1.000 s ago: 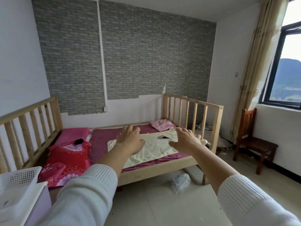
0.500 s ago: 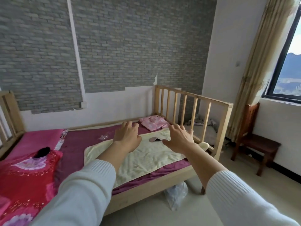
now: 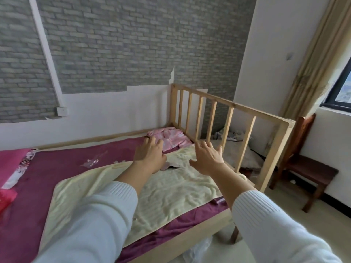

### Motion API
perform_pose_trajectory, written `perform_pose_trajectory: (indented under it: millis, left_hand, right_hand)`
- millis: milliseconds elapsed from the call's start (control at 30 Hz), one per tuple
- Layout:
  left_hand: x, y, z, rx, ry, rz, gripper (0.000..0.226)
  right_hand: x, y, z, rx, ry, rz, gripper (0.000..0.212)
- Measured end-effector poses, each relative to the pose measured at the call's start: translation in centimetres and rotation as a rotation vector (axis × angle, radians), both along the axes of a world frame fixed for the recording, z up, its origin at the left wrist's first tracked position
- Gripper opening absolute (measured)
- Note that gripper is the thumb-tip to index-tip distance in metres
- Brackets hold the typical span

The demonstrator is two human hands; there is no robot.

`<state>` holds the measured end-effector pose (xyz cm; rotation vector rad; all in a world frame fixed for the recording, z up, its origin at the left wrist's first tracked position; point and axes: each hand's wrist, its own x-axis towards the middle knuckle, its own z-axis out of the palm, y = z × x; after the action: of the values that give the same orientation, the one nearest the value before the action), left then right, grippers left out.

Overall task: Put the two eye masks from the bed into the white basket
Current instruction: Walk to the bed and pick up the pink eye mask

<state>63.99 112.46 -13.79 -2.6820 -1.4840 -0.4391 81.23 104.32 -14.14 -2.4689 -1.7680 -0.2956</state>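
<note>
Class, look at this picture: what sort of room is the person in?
Most likely a bedroom: a wooden bed with a maroon sheet, a curtained window and a wooden chair.

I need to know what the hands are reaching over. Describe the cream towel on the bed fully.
The cream towel looks like soft, ribbed terry cloth. It lies spread flat but wrinkled on the maroon sheet, reaching the bed's near edge. A small eye mask rests on its far part, beside the left hand.

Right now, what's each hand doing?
Left hand: open, empty, above the eye mask.
Right hand: open, empty, fingers spread.
</note>
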Motion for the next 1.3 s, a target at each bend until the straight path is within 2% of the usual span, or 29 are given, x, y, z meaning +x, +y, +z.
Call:
perform_pose_trajectory:
  millis: [67, 133, 267, 733, 900, 1033, 1133, 1300]
  left_hand:
    - [1.9, 2.1, -0.8, -0.022, -0.018, -0.010, 0.047]
    - [7.3, 9.1, -3.7, -0.094, -0.046, 0.017, 0.045]
    - [9.3, 12.6, -6.7, -0.140, -0.022, 0.018, 0.042]
    - [21.4, 38.9, -30.0, -0.585, 0.069, 0.126, 0.044]
    - [23.3, 44.6, -39.7, -0.710, 0.084, 0.168, 0.041]
    - [24.1, 47.6, -46.1, -0.729, 0.070, 0.104, 0.039]
    - [24.6, 48.9, -49.6, -0.723, 0.133, 0.056, 0.047]
    - [25.1, 50.2, -52.3, -0.804, 0.232, 0.066, 0.076]
  right_hand:
    - [2.0, 2.6, -0.8, -0.043, 0.013, -0.011, 0.068]
    - [6.9, 10.2, -3.9, -0.113, 0.052, -0.040, 0.067]
    - [8.7, 13.4, -7.2, -0.147, 0.090, -0.004, 0.058]
    - [22.0, 40.2, -28.0, -0.509, 0.233, 0.040, 0.051]
    - [24.5, 47.2, -36.9, -0.613, 0.308, 0.051, 0.049]
    - [25.6, 51.5, -43.1, -0.687, 0.306, 0.123, 0.047]
    - [25.8, 53.8, -46.7, -0.782, 0.290, 0.196, 0.056]
    - [25.9, 55.5, -49.2, -0.871, 0.274, 0.223, 0.077]
